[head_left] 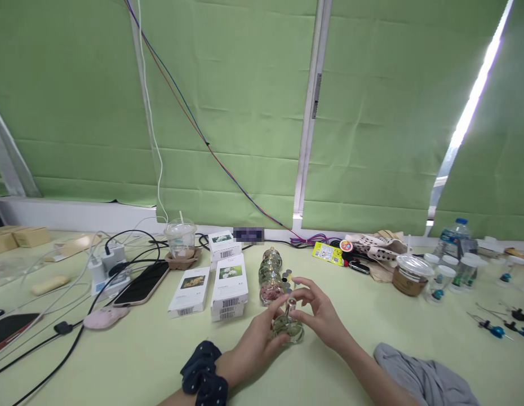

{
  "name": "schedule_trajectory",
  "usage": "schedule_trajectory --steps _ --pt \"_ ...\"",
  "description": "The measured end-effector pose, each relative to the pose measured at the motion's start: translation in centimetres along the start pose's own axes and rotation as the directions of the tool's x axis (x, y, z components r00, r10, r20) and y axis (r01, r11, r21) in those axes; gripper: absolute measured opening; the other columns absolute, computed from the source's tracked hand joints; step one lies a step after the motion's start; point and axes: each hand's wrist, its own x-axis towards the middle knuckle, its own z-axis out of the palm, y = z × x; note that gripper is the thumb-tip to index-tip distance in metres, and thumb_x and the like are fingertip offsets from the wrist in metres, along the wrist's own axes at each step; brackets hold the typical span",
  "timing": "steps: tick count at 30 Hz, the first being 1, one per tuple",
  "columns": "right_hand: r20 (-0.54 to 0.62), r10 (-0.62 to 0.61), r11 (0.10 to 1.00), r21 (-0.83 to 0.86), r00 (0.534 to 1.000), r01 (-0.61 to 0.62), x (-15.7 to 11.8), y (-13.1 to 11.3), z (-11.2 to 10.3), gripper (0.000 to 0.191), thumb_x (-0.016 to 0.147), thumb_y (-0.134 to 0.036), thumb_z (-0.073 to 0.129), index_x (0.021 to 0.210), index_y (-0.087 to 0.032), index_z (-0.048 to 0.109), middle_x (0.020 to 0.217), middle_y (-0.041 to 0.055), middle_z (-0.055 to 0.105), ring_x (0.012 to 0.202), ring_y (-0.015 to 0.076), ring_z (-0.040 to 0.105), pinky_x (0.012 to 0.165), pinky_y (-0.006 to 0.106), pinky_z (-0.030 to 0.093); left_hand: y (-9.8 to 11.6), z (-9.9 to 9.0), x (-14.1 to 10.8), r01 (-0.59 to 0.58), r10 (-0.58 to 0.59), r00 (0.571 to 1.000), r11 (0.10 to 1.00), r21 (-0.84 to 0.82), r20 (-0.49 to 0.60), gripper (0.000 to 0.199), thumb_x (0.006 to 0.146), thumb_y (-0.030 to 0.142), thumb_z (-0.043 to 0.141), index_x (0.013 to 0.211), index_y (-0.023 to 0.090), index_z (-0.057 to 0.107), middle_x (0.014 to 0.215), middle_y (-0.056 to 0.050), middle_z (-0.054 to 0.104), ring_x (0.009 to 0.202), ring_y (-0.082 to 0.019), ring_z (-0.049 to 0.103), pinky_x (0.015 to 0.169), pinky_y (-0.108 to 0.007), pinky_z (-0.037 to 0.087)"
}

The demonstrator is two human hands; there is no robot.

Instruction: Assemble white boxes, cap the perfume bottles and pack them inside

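The glass jar (296,334) with green contents stood upright on the table (321,378), directly in front of the person and between the two hands; a shiny knob (291,304) stuck up from its top. The left hand (257,335), with a dark spotted scrunchie (205,372) on its wrist, was clamped on the jar from the left, its thumb along the near side and its fingers curved round behind; the right hand (324,316) came in from the other side, its thumb and fingers bent about the knob with a gap between them, though I cannot tell whether they pressed on it.

Just beyond the jar ran a line of glass jars (271,276), the nearest with pinkish contents; to their left were white boxes (229,290) with flower pictures, and farther left lay a phone (141,283), just in front of a plastic cup (180,242). A yellow packet (327,253) lay near the far edge of the table; off to the right stood a lidded tub (409,276), beside small capped bottles (439,286); a grey cloth (425,376) lay crumpled to the right of the right forearm.
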Motion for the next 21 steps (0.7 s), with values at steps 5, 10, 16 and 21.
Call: schedule_trajectory --steps 5,10,16,21 --pt "0.026 0.021 0.997 -0.069 0.999 -0.019 -0.32 0.14 0.00 0.054 0.075 -0.025 0.073 0.123 -0.029 0.048 0.091 -0.0011 0.069 0.090 0.0195 0.061 0.080 0.032 0.040 0.19 -0.06 0.12 -0.019 0.019 1.000 1.000 0.022 0.025 0.054 0.084 0.015 0.060 0.134 0.028 0.045 0.136 -0.007 0.055 0.125 -0.026 0.051 0.107 -0.046 0.038" --pt "0.047 0.021 0.996 -0.087 0.999 -0.017 -0.31 -0.08 -0.20 0.050 0.075 -0.024 0.073 0.120 -0.030 0.050 0.091 -0.0023 0.069 0.089 0.0180 0.061 0.079 0.030 0.039 0.00 0.03 0.13 0.008 -0.009 1.000 0.999 0.043 0.023 0.049 0.084 0.017 0.060 0.130 0.027 0.048 0.134 -0.008 0.057 0.124 -0.026 0.051 0.106 -0.046 0.039" --pt "0.080 0.029 0.992 -0.128 0.996 -0.019 -0.14 -0.06 -0.36 0.047 0.076 -0.027 0.072 0.117 -0.027 0.050 0.093 -0.0008 0.070 0.090 0.0187 0.062 0.079 0.030 0.040 0.09 0.03 0.19 -0.005 0.004 1.000 0.999 0.042 0.028 0.045 0.085 0.018 0.060 0.128 0.026 0.049 0.131 -0.008 0.058 0.122 -0.025 0.053 0.104 -0.043 0.041" --pt "0.142 0.003 0.966 -0.258 0.990 0.034 -0.19 0.85 -0.46 0.048 0.069 -0.029 0.078 0.111 -0.025 0.054 0.098 0.0014 0.067 0.090 0.0194 0.060 0.074 0.028 0.042 0.39 0.00 0.27 -0.043 0.042 0.999 0.998 0.039 0.028 0.043 0.086 0.016 0.058 0.127 0.027 0.048 0.130 -0.007 0.059 0.120 -0.024 0.054 0.104 -0.041 0.041"
